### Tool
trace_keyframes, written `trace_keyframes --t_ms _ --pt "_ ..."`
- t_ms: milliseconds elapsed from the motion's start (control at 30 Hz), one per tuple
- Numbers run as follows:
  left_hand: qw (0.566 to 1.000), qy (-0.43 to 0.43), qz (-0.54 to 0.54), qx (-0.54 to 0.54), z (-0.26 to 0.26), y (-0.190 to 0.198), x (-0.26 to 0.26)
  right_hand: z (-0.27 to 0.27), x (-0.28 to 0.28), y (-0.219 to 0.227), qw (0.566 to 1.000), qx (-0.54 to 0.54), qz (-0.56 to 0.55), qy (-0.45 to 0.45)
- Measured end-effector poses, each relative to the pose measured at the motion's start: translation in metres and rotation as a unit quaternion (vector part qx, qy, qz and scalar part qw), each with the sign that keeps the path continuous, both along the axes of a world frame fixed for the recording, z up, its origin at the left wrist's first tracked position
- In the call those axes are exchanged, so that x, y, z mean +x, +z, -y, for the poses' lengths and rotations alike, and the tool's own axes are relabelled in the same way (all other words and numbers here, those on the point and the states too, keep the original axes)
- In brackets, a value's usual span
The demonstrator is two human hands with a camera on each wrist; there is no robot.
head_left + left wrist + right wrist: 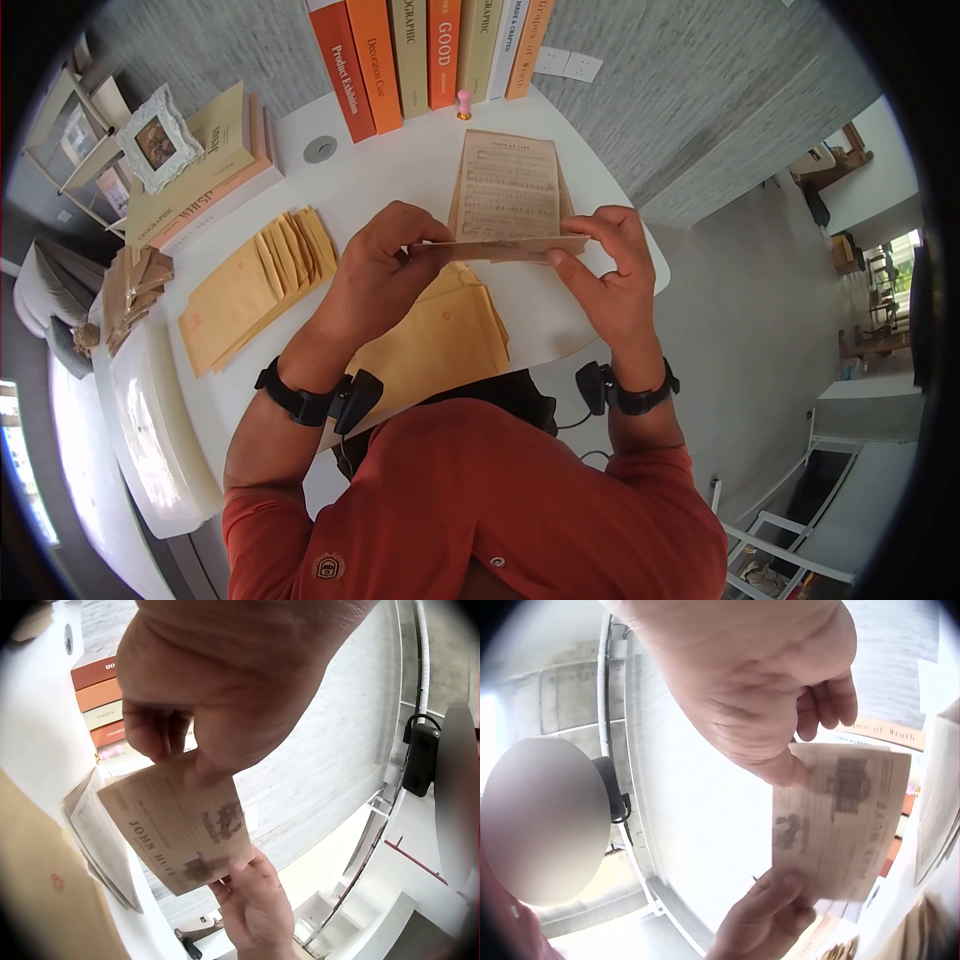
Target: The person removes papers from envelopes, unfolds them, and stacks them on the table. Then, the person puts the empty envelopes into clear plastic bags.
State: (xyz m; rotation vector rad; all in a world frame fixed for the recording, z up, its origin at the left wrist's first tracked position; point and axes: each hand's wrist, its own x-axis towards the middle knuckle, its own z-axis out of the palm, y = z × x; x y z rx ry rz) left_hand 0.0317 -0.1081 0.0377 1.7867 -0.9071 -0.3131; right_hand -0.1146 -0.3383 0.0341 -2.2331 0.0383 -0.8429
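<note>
Between both hands, above the white table, is a folded sheet of brown printed paper [505,248]. The head view catches it nearly edge-on. In the left wrist view the printed face of the paper [161,825] shows the words "JOHN HUFF" and dark pictures. My left hand [385,270] pinches one end between thumb and curled fingers. At the opposite end, my right hand [615,280] grips the paper [844,825] with thumb and fingertips. Below the hands lie yellow-brown envelopes [430,345]. Just beyond the held paper rests a sheet of printed music [510,185] on other brown paper.
A fanned stack of envelopes [240,300] lies left, with small brown paper packets [135,290] beyond it. Upright books [395,60] line the back, a pink-handled stamp [464,104] before them. A white picture frame [158,140] sits on stacked books [215,160]. The table edge [655,270] curves at right.
</note>
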Motion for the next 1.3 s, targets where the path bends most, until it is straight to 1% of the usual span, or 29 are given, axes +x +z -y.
trace_keyframes --t_ms 33,67,133,167,233,267,300,333,400,433,533,633,767,833,933,1033,1133,1233,1300 --pt "1.000 -0.011 -0.010 0.009 -0.002 0.001 0.001 0.002 -0.001 0.000 0.999 -0.037 -0.005 -0.021" --pt "0.999 -0.022 -0.022 0.018 -0.005 0.003 -0.001 0.004 -0.001 -0.003 0.999 0.005 -0.028 0.017" --pt "1.000 0.009 0.017 0.023 -0.006 0.010 -0.011 0.009 -0.001 -0.010 0.989 0.088 -0.072 0.089" --pt "0.999 0.023 0.038 0.024 -0.005 0.012 -0.015 0.009 -0.004 -0.016 0.985 0.141 -0.076 0.057" --pt "0.974 -0.003 0.189 0.122 -0.021 0.000 -0.026 0.010 -0.012 -0.030 0.966 0.243 -0.084 -0.009" --pt "0.950 -0.019 0.262 0.170 -0.029 -0.006 -0.033 0.014 -0.014 -0.033 0.968 0.226 -0.105 -0.027" --pt "0.951 -0.053 0.206 0.226 -0.032 -0.009 -0.042 0.019 -0.019 -0.036 0.968 0.210 -0.128 -0.044" --pt "0.940 -0.066 0.213 0.258 -0.034 -0.014 -0.051 0.023 -0.023 -0.039 0.968 0.193 -0.151 -0.060" --pt "0.915 -0.090 0.233 0.318 -0.036 -0.026 -0.061 0.027 -0.029 -0.045 0.962 0.198 -0.174 -0.071" --pt "0.912 -0.090 0.239 0.321 -0.034 -0.031 -0.062 0.027 -0.031 -0.046 0.959 0.199 -0.185 -0.077" --pt "0.901 -0.085 0.242 0.350 -0.034 -0.030 -0.062 0.025 -0.033 -0.040 0.956 0.278 -0.084 -0.048" --pt "0.913 -0.071 0.239 0.322 -0.037 -0.018 -0.059 0.017 -0.035 -0.029 0.943 0.331 -0.040 0.006" --pt "0.917 -0.036 0.281 0.281 -0.039 -0.005 -0.056 0.001 -0.038 -0.016 0.930 0.362 -0.043 0.038" --pt "0.913 -0.017 0.305 0.271 -0.038 0.000 -0.058 -0.009 -0.036 -0.013 0.928 0.368 -0.040 0.046" --pt "0.927 -0.011 0.286 0.242 -0.037 0.002 -0.058 -0.018 -0.032 -0.019 0.935 0.351 -0.037 0.043" --pt "0.931 0.006 0.283 0.229 -0.037 0.002 -0.056 -0.015 -0.030 -0.023 0.942 0.330 -0.042 0.050" --pt "0.929 0.021 0.292 0.225 -0.038 0.001 -0.053 -0.015 -0.031 -0.022 0.919 0.383 -0.076 0.062" --pt "0.928 0.028 0.298 0.221 -0.038 -0.001 -0.050 -0.006 -0.035 -0.023 0.919 0.362 -0.142 0.068" --pt "0.931 0.021 0.292 0.217 -0.037 -0.001 -0.050 -0.001 -0.037 -0.024 0.917 0.358 -0.162 0.070"
